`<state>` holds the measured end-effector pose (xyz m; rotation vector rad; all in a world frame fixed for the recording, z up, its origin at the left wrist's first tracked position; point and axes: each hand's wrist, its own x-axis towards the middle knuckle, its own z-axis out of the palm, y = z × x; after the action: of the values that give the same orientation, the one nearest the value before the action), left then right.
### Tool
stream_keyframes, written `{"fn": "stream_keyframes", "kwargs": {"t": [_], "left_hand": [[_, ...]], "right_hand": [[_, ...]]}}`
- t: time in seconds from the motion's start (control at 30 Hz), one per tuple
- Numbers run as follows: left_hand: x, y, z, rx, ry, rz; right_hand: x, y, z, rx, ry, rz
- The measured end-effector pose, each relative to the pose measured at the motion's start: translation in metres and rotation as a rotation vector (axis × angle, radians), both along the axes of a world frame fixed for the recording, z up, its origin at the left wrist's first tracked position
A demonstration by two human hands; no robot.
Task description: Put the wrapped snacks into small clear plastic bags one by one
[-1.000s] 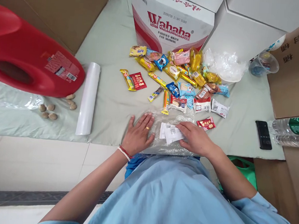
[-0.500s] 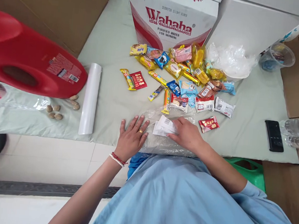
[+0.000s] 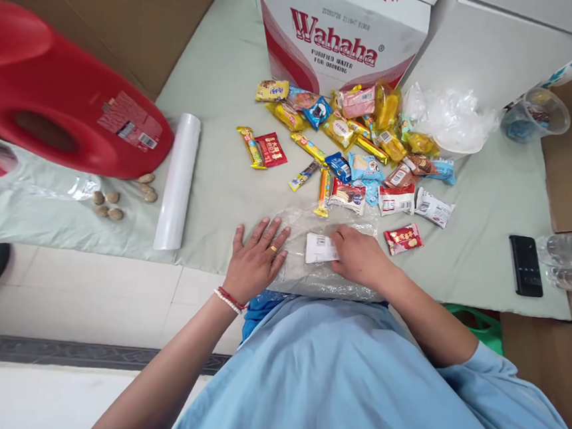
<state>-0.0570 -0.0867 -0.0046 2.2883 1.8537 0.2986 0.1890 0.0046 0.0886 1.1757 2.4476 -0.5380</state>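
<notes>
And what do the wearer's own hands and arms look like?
Both hands ungloved, forearms bare below light-blue sleeves. Left hand: gold-coloured ring on one finger, plus a white beaded bracelet and a red band at the wrist. Right hand: no ring or bracelet shows.

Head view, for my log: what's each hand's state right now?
Left hand: open, palm down at the edge of crinkled clear plastic.
Right hand: closed on a flat white barcoded packet.
</notes>
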Motion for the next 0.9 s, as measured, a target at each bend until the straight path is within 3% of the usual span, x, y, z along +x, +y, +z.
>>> {"fn": "stream_keyframes", "kwargs": {"t": [0.27,0.47,0.57,0.63,0.77,0.9], "left_hand": [[0.0,-0.001,-0.001,0.006,-0.013,0.005],[0.002,-0.002,-0.001,0.008,-0.034,0.014],[0.002,-0.001,0.0,0.006,-0.044,0.022],[0.001,-0.001,-0.001,0.007,-0.056,0.029],[-0.001,0.0,-0.003,0.012,-0.071,0.018],[-0.01,-0.013,0.002,0.117,-0.109,0.028]], "right_hand": [[0.0,0.001,-0.003,0.011,-0.03,-0.019],[0.022,0.007,0.025,0.027,-0.072,-0.083],[0.015,0.005,0.034,0.036,-0.045,-0.068],[0.0,0.002,0.03,0.026,-0.008,-0.029],[-0.028,0.002,0.002,-0.002,0.048,0.028],[-0.009,0.001,-0.016,-0.018,0.219,0.026]]}}
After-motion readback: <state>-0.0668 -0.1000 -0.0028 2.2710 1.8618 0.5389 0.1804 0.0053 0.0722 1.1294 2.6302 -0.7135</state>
